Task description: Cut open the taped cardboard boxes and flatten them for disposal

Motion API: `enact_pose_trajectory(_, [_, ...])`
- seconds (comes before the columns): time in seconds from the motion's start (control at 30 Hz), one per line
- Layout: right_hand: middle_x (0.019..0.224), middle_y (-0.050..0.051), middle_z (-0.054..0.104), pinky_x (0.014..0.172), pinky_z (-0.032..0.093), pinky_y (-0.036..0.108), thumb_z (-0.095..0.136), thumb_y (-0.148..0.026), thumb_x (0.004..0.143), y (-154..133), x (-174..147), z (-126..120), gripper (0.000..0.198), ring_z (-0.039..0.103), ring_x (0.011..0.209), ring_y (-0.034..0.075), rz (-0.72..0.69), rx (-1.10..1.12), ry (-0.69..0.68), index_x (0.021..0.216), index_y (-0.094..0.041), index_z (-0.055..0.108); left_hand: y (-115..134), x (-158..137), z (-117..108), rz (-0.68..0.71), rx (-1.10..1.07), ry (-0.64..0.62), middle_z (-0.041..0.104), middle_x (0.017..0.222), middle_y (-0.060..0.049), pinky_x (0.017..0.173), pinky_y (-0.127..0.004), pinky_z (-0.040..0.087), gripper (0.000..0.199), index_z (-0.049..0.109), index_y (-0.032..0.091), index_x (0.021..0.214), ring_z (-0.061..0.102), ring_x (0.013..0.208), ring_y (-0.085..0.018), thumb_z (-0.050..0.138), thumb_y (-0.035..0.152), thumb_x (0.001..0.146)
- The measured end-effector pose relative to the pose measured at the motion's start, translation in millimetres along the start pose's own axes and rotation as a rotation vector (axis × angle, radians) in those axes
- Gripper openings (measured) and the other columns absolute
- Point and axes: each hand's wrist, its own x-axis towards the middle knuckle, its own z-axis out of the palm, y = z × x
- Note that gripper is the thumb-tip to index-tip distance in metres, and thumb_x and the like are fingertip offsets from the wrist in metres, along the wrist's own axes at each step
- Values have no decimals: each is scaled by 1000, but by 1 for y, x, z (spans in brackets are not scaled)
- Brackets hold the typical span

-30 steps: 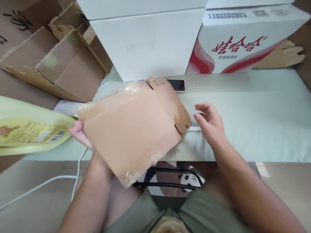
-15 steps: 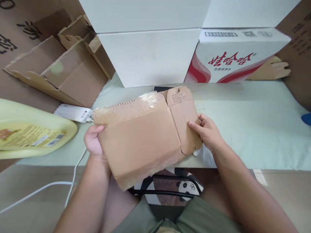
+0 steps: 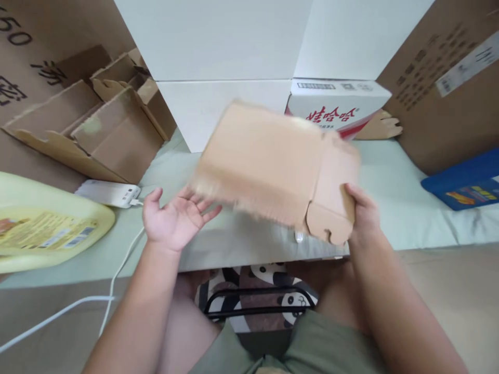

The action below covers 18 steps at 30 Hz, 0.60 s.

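Observation:
A flattened brown cardboard box (image 3: 265, 161) hangs tilted above the pale green cloth, slightly blurred by motion. My right hand (image 3: 362, 213) grips its right end, thumb on the near face and the other fingers hidden behind. A notched flap (image 3: 329, 223) sticks out at the lower right edge. My left hand (image 3: 175, 215) is palm up with fingers spread, just below the box's left corner, and holds nothing. Whether its fingertips touch the torn lower edge, I cannot tell.
Torn cardboard boxes (image 3: 120, 135) stand at the left, near a white power bank (image 3: 109, 193) with a cable and a yellow bottle (image 3: 47, 223). White cartons (image 3: 222, 47) rise behind the pale green cloth (image 3: 393, 208). At the right lies a blue package (image 3: 463, 182).
My left hand has let go of the cardboard and opened. My right hand has moved right with the cardboard, whose left end has swung up and away. The view has shifted right.

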Motion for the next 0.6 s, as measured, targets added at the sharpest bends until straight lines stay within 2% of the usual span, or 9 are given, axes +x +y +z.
enact_pose_trajectory(0.07, [76,2,71,54,56,36,76,-53,69,-4,-10,-20,31,65,62,21,-73,84,111,85,-28,68,-1,0,5,-3,37,-12,76,115,-16,93,-55,59,54,68,18,110,72,111,-36,45,58,83])
enact_pose_trajectory(0.13, [69,-3,63,39,41,28,80,-47,65,-9,-25,-43,31,45,45,12,-101,110,211,83,-26,65,-2,-1,7,-4,71,-14,75,120,-15,89,-52,60,52,69,20,106,73,107,-34,46,59,83])
enact_pose_trajectory(0.2, [65,-5,53,32,27,23,85,-38,58,-16,-41,-66,34,30,42,7,-142,76,380,77,-24,60,-3,-1,8,-12,86,-1,76,115,-15,85,-52,61,49,70,20,99,74,100,-34,48,59,81])
enact_pose_trajectory(0.27, [67,-5,48,32,26,19,86,-25,51,-24,-52,-85,36,32,45,6,-205,52,582,72,-23,56,-4,-2,9,-22,86,19,76,109,-14,82,-52,62,45,71,20,93,75,95,-33,51,57,78])
enact_pose_trajectory(0.33, [69,-5,48,33,32,16,81,-15,52,-34,-52,-100,34,39,49,7,-233,26,747,70,-23,53,-6,-1,9,-31,79,40,77,103,-13,80,-51,63,41,71,20,89,75,89,-31,53,55,76])
enact_pose_trajectory(0.47, [68,-4,48,32,35,12,70,-8,72,-57,-17,-120,25,41,47,7,-218,-65,926,70,-23,50,-12,5,11,-43,83,59,77,96,-12,77,-48,64,37,70,20,84,75,82,-30,59,53,72])
enact_pose_trajectory(0.6, [64,-5,44,37,40,14,56,-5,92,-82,58,-130,31,42,45,6,-217,-167,969,68,-22,44,-19,16,12,-65,98,70,77,92,-12,76,-48,65,40,71,17,83,75,80,-31,68,51,63])
